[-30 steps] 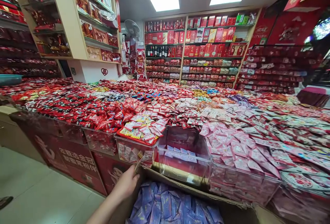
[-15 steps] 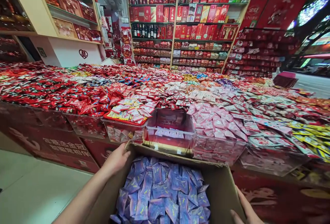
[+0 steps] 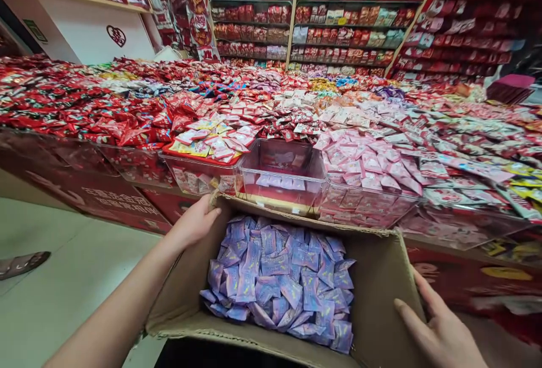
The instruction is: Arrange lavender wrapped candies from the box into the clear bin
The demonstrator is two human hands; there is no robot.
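Note:
An open cardboard box [image 3: 376,294] is held between my two hands, tilted so its inside faces me. Many small purple-blue candy packets [image 3: 275,272] lie heaped in it. My left hand [image 3: 199,221] grips the far left corner, with the thumb over the rim. At the right wall, my right hand [image 3: 436,317] clasps the edge, thumb inside and fingers outside. Just beyond the box's far rim stands a clear plastic bin [image 3: 282,184] with a few pale lilac packets [image 3: 279,180] showing low inside.
Left of that bin is one of yellow and white packets [image 3: 212,139]; to its right is a bin of pink packets [image 3: 368,165]. Red packets [image 3: 127,114] cover the counter's left. Shelves [image 3: 254,23] stand behind. Someone's sandalled foot [image 3: 23,263] is on the floor at left.
The view has tipped downward and come closer to the counter. More of the box and its near rim shows. A person's foot has appeared at left. Both hands keep their hold.

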